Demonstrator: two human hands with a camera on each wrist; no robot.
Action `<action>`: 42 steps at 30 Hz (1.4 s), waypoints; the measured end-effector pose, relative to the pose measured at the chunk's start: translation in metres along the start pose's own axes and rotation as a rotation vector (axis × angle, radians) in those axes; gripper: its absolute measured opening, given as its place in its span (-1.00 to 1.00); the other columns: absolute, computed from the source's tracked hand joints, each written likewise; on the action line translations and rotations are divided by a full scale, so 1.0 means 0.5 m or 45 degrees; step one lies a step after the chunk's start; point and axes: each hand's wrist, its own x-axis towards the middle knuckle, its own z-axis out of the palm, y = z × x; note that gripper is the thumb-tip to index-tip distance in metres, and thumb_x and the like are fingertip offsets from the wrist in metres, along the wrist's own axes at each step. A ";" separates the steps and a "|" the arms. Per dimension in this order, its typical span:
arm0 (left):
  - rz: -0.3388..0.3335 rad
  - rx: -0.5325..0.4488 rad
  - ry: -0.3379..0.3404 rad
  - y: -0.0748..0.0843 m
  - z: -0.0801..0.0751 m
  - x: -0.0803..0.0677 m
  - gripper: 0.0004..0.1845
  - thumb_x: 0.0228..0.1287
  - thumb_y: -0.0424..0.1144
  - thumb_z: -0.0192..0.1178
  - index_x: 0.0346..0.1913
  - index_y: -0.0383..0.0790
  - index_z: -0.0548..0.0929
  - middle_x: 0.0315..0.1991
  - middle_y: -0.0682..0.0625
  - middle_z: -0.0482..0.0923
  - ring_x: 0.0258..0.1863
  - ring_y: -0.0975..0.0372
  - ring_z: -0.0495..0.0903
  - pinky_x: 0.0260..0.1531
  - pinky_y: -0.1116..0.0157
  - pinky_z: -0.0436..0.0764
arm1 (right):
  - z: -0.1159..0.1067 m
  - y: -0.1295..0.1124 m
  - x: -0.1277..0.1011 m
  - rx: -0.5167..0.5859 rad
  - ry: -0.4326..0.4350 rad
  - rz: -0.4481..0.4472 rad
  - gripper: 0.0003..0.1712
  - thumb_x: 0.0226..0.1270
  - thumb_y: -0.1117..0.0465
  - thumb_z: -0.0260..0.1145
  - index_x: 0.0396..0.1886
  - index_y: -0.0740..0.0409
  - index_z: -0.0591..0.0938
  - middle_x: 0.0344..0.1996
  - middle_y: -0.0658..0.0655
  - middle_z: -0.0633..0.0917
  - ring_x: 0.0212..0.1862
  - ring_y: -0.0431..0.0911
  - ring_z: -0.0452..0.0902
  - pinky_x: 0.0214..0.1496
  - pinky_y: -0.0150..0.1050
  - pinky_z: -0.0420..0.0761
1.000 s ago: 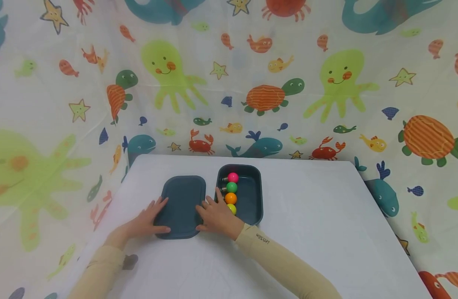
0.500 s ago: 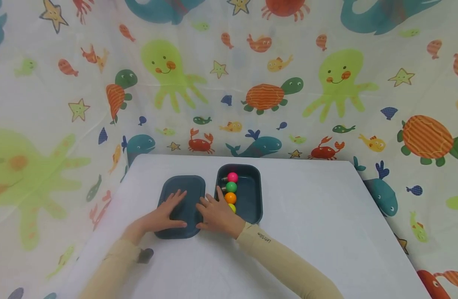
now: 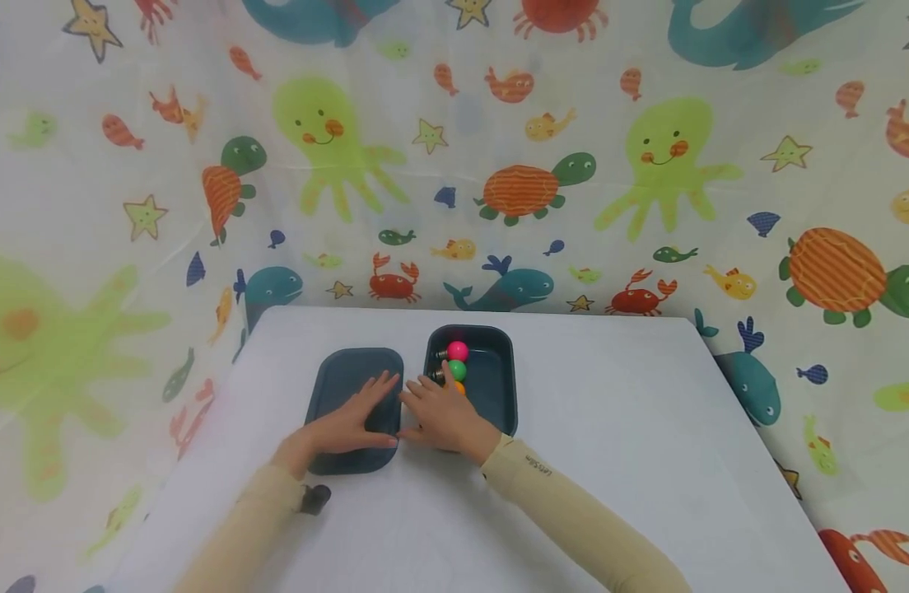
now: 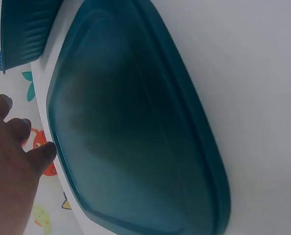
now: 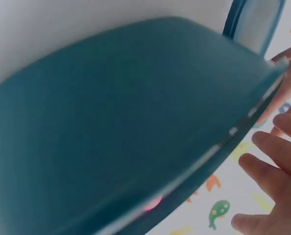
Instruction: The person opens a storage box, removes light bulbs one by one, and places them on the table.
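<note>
A dark teal lid (image 3: 354,366), shaped like a rounded rectangle, lies flat on the white table. My left hand (image 3: 347,427) is over its right part with fingers spread and straight, holding nothing; the left wrist view shows fingertips (image 4: 43,155) above the lid surface. To the right stands an open dark teal box (image 3: 491,387). Along its left side sit a pink bulb (image 3: 458,351), a green bulb (image 3: 457,371) and an orange bulb (image 3: 460,388), with dark threaded ends. My right hand (image 3: 454,418), fingers extended, is over the box's near left corner, covering part of the contents.
The white table (image 3: 610,445) extends to the right of the box. Behind it hangs a cloth (image 3: 440,132) printed with sea animals. A dark round object (image 3: 317,499) sits at the left wrist.
My left hand has moved right across the lid, towards my right hand. My right hand has shifted slightly right; a yellow bulb seen before is now hidden behind it.
</note>
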 end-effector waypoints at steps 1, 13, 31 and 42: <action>-0.007 -0.004 -0.005 0.005 0.000 0.003 0.11 0.14 0.12 0.38 0.58 -0.04 -0.10 0.58 -0.16 -0.28 0.50 -0.23 -0.32 0.32 -0.37 -0.09 | -0.001 0.005 -0.002 0.017 0.008 0.006 -0.23 0.31 -0.36 0.17 0.37 -0.06 0.46 0.35 0.02 0.46 0.40 -0.04 0.31 0.45 0.29 -0.01; 0.010 0.009 -0.038 0.025 0.015 0.030 0.10 0.15 0.13 0.36 0.58 -0.03 -0.10 0.58 -0.17 -0.28 0.51 -0.20 -0.30 0.34 -0.35 -0.11 | -0.001 0.064 -0.028 0.102 0.007 0.123 -0.28 0.30 -0.31 0.23 0.33 -0.05 0.50 0.31 0.02 0.51 0.38 -0.04 0.34 0.44 0.32 0.00; 0.026 -0.056 -0.082 0.051 0.036 0.051 0.14 0.12 0.12 0.39 0.58 -0.03 -0.13 0.58 -0.14 -0.33 0.51 -0.18 -0.32 0.36 -0.31 -0.14 | -0.006 0.124 -0.076 0.232 -0.057 0.241 -0.31 0.32 -0.19 0.29 0.35 0.02 0.47 0.29 0.04 0.53 0.34 0.07 0.39 0.41 0.35 0.03; -0.011 -0.088 -0.081 0.062 0.057 0.061 0.14 0.12 0.12 0.39 0.58 -0.06 -0.13 0.58 -0.14 -0.33 0.52 -0.17 -0.30 0.35 -0.32 -0.09 | -0.007 0.127 -0.102 0.278 -0.124 0.264 -0.28 0.25 -0.18 0.37 0.33 0.02 0.49 0.23 0.04 0.59 0.30 0.04 0.44 0.40 0.36 0.07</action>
